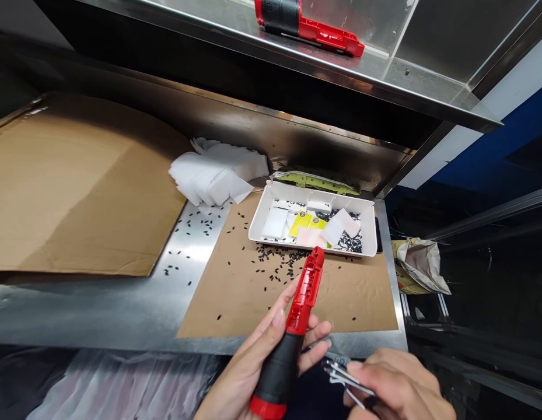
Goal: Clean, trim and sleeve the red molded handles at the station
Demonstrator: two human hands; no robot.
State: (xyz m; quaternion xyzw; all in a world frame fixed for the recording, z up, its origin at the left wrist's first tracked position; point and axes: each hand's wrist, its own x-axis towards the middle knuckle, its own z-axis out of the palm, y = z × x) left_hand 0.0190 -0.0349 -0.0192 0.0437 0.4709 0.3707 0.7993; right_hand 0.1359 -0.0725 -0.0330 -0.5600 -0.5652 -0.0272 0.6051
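The left hand (pixel 253 364) is half closed, palm up, around a red-and-black casing (pixel 294 331), thumb along one side and fingertips showing past the other. The casing lies in front of the near edge of the surface (pixel 122 312), its long axis running away from the body and slanting a little right, narrow red end toward the tray. The right hand (pixel 397 382) is curled, thumb pressing on small metal clippers (pixel 347 376) that point left at the casing's black grip, near it but apart; this hand is off the near right corner of the surface.

A cardboard sheet (pixel 362 303) covers the right part of the surface, almost to its right edge. On it, toward the far right corner, stands a white tray (pixel 370 230) with yellow packets (pixel 302 223), pale sheets and small black pieces (pixel 290 265), more of which lie scattered outside. A green pouch (pixel 317 181) lies behind the tray; white foam sheets (pixel 218 172) are heaped left of it, beside a large cardboard box (pixel 78 186). Above the far edge, a metal shelf (pixel 200 29) carries a second casing (pixel 310 26), and a paper bag (pixel 422 262) stands past the right edge
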